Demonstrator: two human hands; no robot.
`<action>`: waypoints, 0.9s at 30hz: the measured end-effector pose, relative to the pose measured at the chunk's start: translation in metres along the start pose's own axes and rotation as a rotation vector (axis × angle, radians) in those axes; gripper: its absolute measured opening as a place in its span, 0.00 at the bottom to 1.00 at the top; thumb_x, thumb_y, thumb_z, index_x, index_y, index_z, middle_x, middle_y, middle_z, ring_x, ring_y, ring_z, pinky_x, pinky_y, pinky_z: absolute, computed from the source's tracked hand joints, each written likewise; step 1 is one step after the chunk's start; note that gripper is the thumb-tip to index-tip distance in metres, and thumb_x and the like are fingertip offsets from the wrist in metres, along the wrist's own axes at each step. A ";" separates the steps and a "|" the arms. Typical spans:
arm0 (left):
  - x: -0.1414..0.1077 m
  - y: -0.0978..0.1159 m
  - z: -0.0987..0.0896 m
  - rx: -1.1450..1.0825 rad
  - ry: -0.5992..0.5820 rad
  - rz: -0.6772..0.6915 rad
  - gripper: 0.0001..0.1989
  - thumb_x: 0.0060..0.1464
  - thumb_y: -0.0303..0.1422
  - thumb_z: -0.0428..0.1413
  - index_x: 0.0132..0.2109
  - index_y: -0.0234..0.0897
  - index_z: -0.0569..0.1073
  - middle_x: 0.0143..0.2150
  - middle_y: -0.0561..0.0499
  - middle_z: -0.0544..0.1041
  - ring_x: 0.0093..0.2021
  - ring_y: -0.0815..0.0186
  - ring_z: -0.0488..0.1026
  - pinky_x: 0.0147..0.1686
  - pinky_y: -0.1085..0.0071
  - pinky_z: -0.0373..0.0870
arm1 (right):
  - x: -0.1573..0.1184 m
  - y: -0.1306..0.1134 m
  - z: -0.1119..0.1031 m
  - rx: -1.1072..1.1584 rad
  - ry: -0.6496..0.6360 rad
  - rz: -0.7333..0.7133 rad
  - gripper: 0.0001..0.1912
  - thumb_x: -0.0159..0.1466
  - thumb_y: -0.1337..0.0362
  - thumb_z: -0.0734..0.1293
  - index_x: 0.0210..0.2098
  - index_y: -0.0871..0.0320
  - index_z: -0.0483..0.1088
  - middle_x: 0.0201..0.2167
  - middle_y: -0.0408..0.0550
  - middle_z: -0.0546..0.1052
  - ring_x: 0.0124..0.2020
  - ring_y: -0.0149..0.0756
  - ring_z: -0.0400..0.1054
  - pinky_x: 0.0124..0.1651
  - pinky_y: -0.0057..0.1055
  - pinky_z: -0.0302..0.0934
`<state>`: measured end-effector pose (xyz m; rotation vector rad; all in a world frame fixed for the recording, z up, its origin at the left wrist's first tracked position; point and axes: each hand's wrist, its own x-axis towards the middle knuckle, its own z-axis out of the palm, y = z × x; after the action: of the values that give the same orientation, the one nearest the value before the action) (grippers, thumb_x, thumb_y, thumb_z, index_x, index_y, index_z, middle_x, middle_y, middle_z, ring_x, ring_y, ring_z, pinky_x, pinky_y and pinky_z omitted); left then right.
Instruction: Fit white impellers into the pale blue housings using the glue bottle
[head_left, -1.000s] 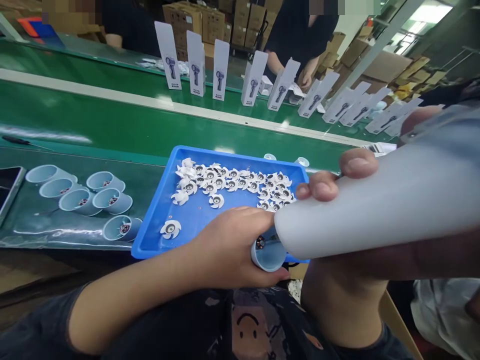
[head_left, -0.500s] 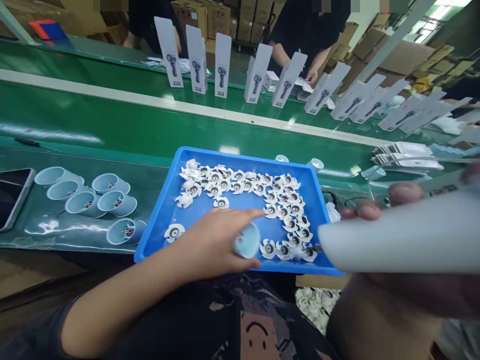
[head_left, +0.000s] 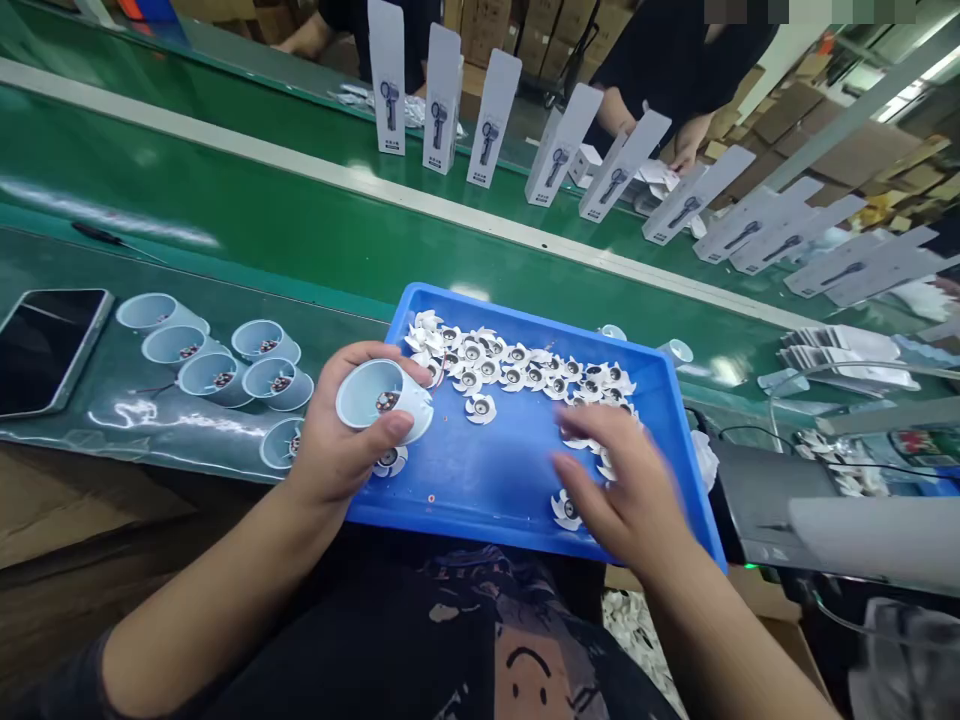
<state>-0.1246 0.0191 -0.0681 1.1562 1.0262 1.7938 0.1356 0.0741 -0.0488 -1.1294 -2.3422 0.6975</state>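
My left hand grips a light blue cup-shaped housing over the left side of the blue tray. The housing's open end faces me and shows a small motor with red and white parts inside. Thumb and forefinger of my right hand are apart over the right part of the tray, above several white fan wheels; the hand is blurred and nothing shows between its fingers. More white fan wheels line the tray's far side.
Several light blue housings and a phone-like device lie at the left. White boxes stand across the green bench. A white cylindrical object is at the right. Two people are beyond the bench.
My left hand has moved left with the housing, whose open end now faces up toward me. My right hand has come from the large white object at the right to over the tray. The view has shifted.
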 end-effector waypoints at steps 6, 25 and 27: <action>-0.007 -0.004 -0.004 -0.081 -0.025 -0.009 0.26 0.46 0.42 0.69 0.49 0.42 0.68 0.40 0.51 0.80 0.39 0.63 0.76 0.40 0.66 0.73 | 0.072 0.009 0.060 -0.412 -0.290 0.147 0.15 0.67 0.57 0.69 0.47 0.62 0.70 0.43 0.50 0.73 0.42 0.38 0.70 0.47 0.41 0.69; -0.009 -0.003 0.001 0.093 -0.099 -0.115 0.30 0.42 0.35 0.70 0.49 0.40 0.64 0.50 0.46 0.76 0.48 0.58 0.75 0.49 0.61 0.70 | 0.091 -0.027 0.064 -0.547 -0.443 0.315 0.13 0.70 0.59 0.67 0.49 0.60 0.71 0.49 0.52 0.72 0.49 0.40 0.69 0.53 0.44 0.67; -0.009 -0.001 0.001 0.086 -0.095 -0.095 0.28 0.43 0.35 0.69 0.50 0.40 0.67 0.53 0.45 0.75 0.53 0.56 0.73 0.54 0.58 0.68 | 0.090 -0.031 0.058 -0.394 -0.426 0.324 0.12 0.69 0.58 0.67 0.46 0.61 0.71 0.48 0.51 0.73 0.48 0.40 0.69 0.53 0.44 0.67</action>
<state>-0.1210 0.0118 -0.0715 1.2119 1.0927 1.6198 0.0326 0.1160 -0.0596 -1.7026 -2.7676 0.6507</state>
